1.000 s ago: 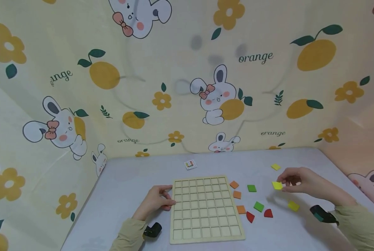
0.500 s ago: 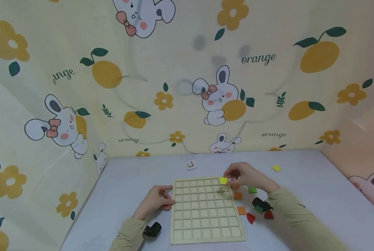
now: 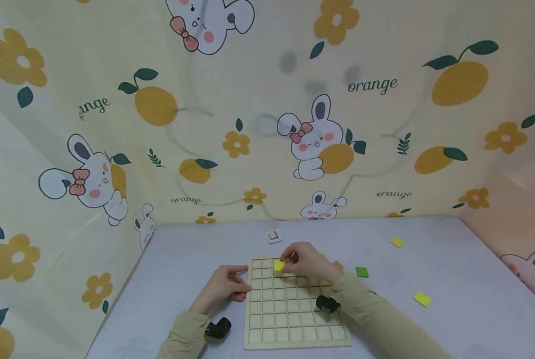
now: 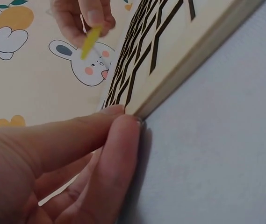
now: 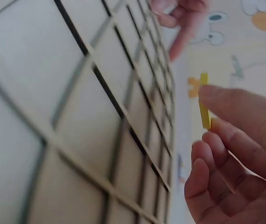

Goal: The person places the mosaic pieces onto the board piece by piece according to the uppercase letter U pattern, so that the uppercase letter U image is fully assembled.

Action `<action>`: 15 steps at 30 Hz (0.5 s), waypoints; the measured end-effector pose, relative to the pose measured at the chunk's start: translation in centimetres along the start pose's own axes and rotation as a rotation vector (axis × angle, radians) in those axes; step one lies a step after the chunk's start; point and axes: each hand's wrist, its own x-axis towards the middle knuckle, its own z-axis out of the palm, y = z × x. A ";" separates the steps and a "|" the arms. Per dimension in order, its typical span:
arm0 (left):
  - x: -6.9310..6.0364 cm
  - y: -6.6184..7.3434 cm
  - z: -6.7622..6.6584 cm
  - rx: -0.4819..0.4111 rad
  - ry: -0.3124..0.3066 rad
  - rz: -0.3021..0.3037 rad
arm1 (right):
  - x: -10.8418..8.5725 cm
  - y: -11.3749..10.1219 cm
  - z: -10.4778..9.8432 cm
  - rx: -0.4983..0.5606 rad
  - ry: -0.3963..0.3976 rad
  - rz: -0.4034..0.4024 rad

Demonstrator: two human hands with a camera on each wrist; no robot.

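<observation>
yellow tile [image 3: 278,266] shifted leftward above gridded board [image 3: 292,306], pinched in right grip [image 3: 309,262]

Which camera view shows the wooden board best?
The head view: most of the board shows, though the right hand and sleeve cover part. The left wrist view gives only an edge and slanted squares; the right wrist view, some squares, partly blurred.

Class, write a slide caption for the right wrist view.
Right hand pinching a yellow tile above a gridded board, left hand at its edge.
</observation>
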 end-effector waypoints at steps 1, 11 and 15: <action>0.0 0.0 0.0 0.003 0.003 -0.005 | 0.2 0.0 0.4 -0.008 -0.002 0.010; 0.0 -0.1 0.0 -0.014 -0.001 -0.021 | 1.5 -0.2 3.0 -0.045 -0.012 0.042; -0.1 0.0 0.0 -0.014 -0.004 -0.016 | 1.6 -0.3 3.5 -0.072 0.010 0.052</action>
